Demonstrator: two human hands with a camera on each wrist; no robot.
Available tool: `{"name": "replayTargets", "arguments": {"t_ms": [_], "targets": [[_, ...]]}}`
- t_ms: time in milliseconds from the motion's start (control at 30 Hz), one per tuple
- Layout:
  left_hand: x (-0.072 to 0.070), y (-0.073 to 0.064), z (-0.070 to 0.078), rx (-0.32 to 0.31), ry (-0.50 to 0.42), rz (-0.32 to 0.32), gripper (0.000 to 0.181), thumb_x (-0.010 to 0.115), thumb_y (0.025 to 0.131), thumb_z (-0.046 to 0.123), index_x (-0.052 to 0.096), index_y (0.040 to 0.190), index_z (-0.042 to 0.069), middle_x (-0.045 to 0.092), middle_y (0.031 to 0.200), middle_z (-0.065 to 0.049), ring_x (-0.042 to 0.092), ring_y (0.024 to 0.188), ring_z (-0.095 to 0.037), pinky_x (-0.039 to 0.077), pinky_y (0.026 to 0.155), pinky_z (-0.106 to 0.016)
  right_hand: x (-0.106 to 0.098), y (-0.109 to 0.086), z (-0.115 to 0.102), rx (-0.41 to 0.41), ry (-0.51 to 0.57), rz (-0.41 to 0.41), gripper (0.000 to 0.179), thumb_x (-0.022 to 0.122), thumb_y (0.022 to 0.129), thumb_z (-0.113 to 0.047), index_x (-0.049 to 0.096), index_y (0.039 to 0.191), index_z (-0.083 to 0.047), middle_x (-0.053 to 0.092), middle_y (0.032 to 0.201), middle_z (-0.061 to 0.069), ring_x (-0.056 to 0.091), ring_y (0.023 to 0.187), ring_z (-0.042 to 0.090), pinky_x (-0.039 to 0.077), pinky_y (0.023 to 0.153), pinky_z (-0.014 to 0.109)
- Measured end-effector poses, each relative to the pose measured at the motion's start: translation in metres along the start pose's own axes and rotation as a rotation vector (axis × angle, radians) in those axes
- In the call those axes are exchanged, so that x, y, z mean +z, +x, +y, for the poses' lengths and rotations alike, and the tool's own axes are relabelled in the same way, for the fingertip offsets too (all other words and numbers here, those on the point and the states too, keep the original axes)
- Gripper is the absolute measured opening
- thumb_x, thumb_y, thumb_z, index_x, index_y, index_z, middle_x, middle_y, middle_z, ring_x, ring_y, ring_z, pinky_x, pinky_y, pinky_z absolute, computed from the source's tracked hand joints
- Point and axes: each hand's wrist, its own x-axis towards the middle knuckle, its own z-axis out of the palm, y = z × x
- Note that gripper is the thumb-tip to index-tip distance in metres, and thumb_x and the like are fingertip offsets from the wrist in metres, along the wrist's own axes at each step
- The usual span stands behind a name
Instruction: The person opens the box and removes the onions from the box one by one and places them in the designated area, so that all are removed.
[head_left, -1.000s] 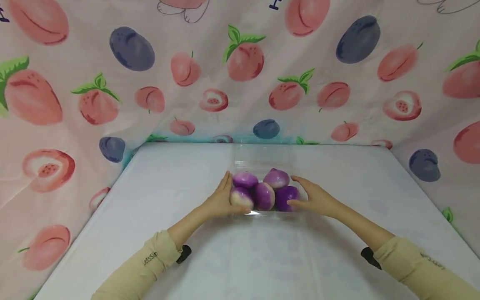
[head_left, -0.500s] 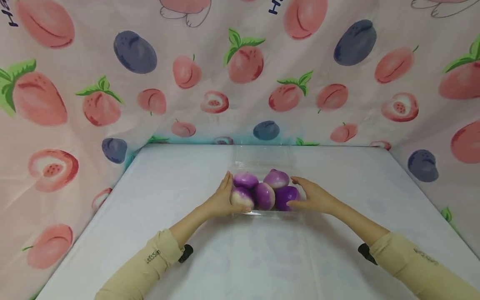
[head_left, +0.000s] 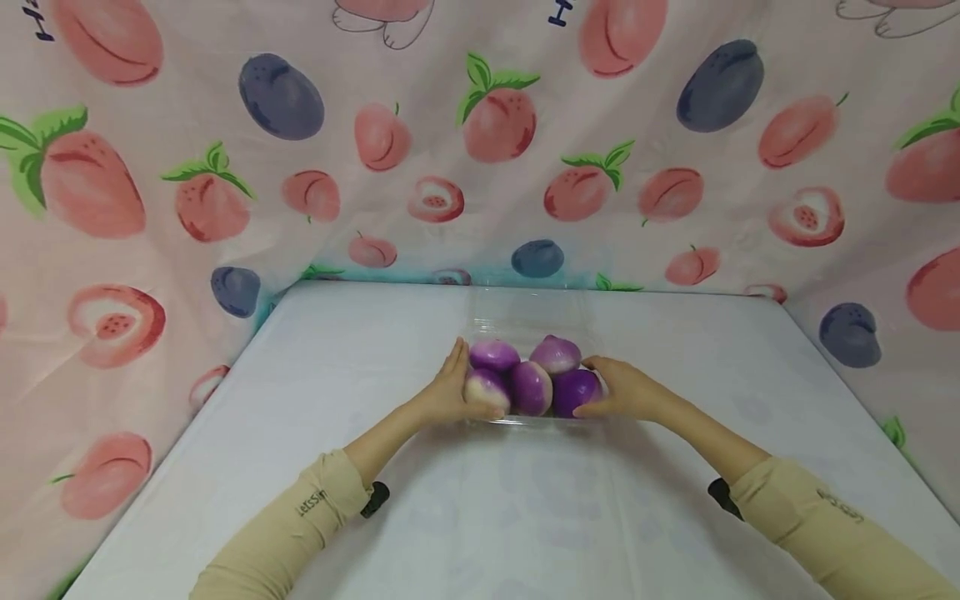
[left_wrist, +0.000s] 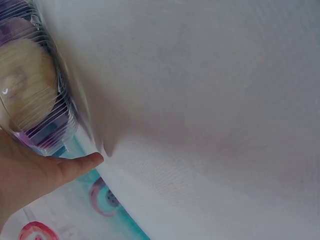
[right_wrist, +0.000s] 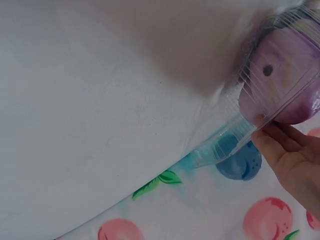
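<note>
A clear plastic clamshell box [head_left: 517,421] lies on the white table, its lid [head_left: 528,310] folded back behind it. Inside are several glossy purple-and-white round vegetables [head_left: 531,388], like turnips or onions; which kind I cannot tell. My left hand [head_left: 450,396] grips the box's left end, thumb along the front and fingers up the side. At the right end my right hand [head_left: 626,390] holds the box the same way, thumb over the front. The left wrist view shows the ribbed box wall beside the left hand [left_wrist: 35,175]; in the right wrist view fingertips of the right hand [right_wrist: 295,155] touch the rim.
The white-covered table [head_left: 360,350] surrounds the box on every side. A fruit-printed cloth [head_left: 442,117] hangs behind it and along both sides. Beige sleeves [head_left: 300,521] cover my forearms, and a dark wrist device [head_left: 377,500] shows by the left one.
The right fingers have closed in a little on the box's right end. Otherwise the hands, box and vegetables keep nearly the same places, while the head view shifts slightly.
</note>
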Motion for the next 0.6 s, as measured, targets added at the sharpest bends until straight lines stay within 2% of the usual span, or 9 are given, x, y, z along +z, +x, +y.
{"name": "replayTargets", "arguments": {"t_ms": [233,367,600], "targets": [[0.000,-0.001,-0.001,0.003,0.000,0.012,0.129,0.076,0.070,0.055,-0.010,0.149,-0.001,-0.016,0.157,-0.016,-0.008,0.146,-0.032,0.014,0.117,-0.050,-0.005,0.000,-0.001,-0.032,0.001,-0.010,0.060,0.078,0.074,-0.033,0.057,0.113,0.008,0.066,0.106,0.019,0.062,0.097,0.031,0.052,0.086,0.046],[0.002,-0.001,-0.002,0.002,-0.004,-0.004,0.129,0.077,0.070,0.054,-0.010,0.148,-0.001,-0.018,0.157,-0.016,-0.008,0.146,-0.032,0.015,0.117,-0.050,-0.010,0.000,0.004,-0.033,0.039,-0.056,0.058,0.076,0.076,-0.036,0.059,0.114,0.005,0.067,0.110,0.018,0.061,0.101,0.032,0.051,0.087,0.049],[0.002,0.000,-0.001,0.006,-0.003,-0.006,0.129,0.076,0.070,0.054,-0.011,0.148,-0.001,-0.019,0.157,-0.015,-0.009,0.146,-0.031,0.015,0.117,-0.050,-0.021,0.006,0.016,0.009,0.122,-0.205,0.063,0.071,0.081,-0.041,0.056,0.123,0.005,0.062,0.121,0.020,0.055,0.113,0.038,0.045,0.096,0.054]]}}
